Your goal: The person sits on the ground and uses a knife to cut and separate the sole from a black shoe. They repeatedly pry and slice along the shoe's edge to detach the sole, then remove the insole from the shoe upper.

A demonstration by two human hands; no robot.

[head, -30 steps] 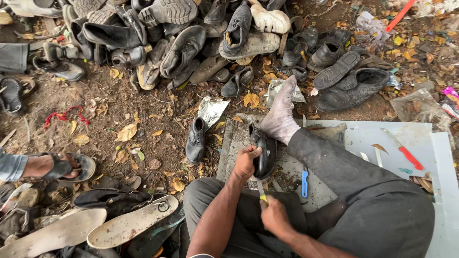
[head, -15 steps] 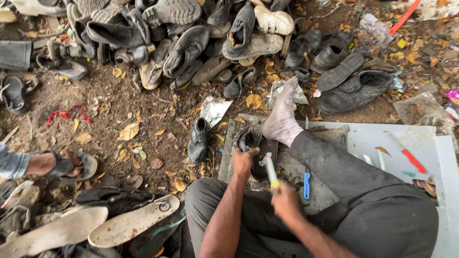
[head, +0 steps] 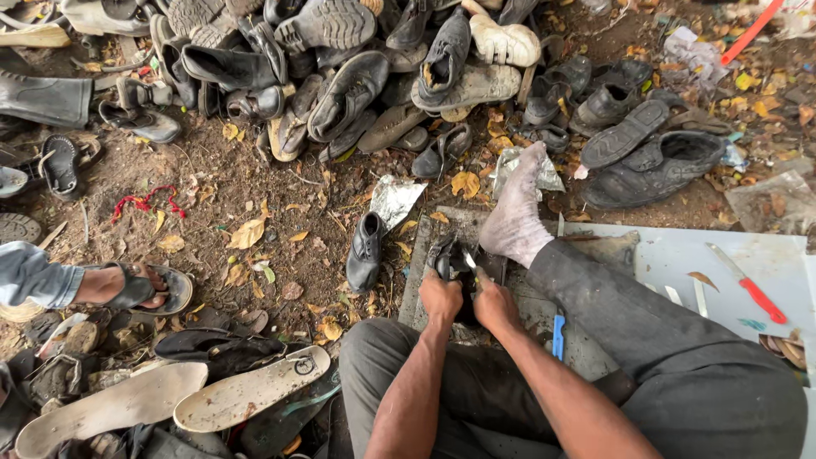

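The black shoe (head: 448, 259) lies on a grey slab (head: 418, 289) on the ground, just in front of the person's lap, pinned between both hands and close beside the socked foot (head: 514, 223). The left hand (head: 441, 299) is clamped on the shoe's near end, fingers wrapped over it. The right hand (head: 493, 304) is closed around a small blade (head: 468, 260) whose tip meets the shoe's upper; exactly where it bites is hard to tell, since the hands cover much of the shoe. With the two hands almost touching, a slip of the blade could likely run into the left fingers or toward the foot, and a loose hold would let the shoe twist on the slab. Just left of the slab sits another small black shoe (head: 366, 252) beside a scrap of foil (head: 396, 201). A blue-handled tool (head: 558, 337) lies by the right leg, and a red-handled knife (head: 748, 284) rests on the white board (head: 680, 255). A heap of worn shoes (head: 357, 68) fills the far ground, and another person's sandalled foot (head: 136, 287) shows at the left.
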